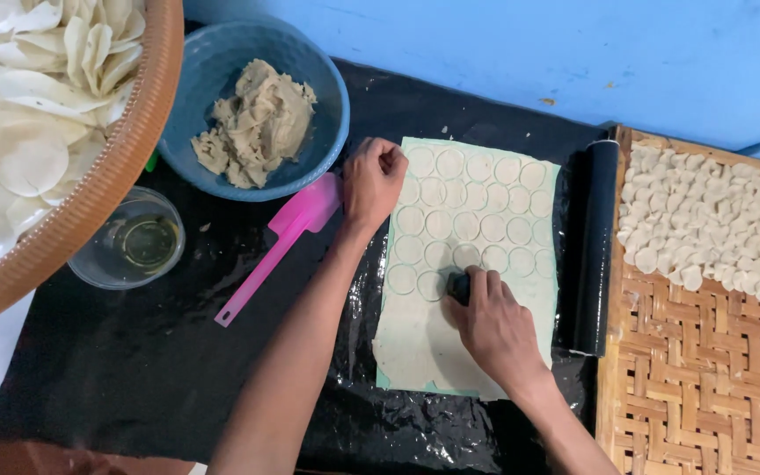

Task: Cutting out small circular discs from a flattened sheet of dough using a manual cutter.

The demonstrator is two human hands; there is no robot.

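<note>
A thin sheet of pale dough [415, 339] lies on a black plastic-covered surface, marked with several rows of round cut circles [477, 198]. My right hand [496, 330] presses a small dark round cutter [458, 286] into the sheet at the lower row of circles. My left hand [371, 180] rests in a loose fist on the sheet's upper left edge, holding nothing I can see.
A blue bowl [222, 62] of dough scraps sits at the back, a pink spatula [276, 248] beside it. A clear cup of oil [134, 242] and a basket of white chips [147, 123] are left. A black rolling pin [595, 246] and a woven tray [688, 378] with dough discs are right.
</note>
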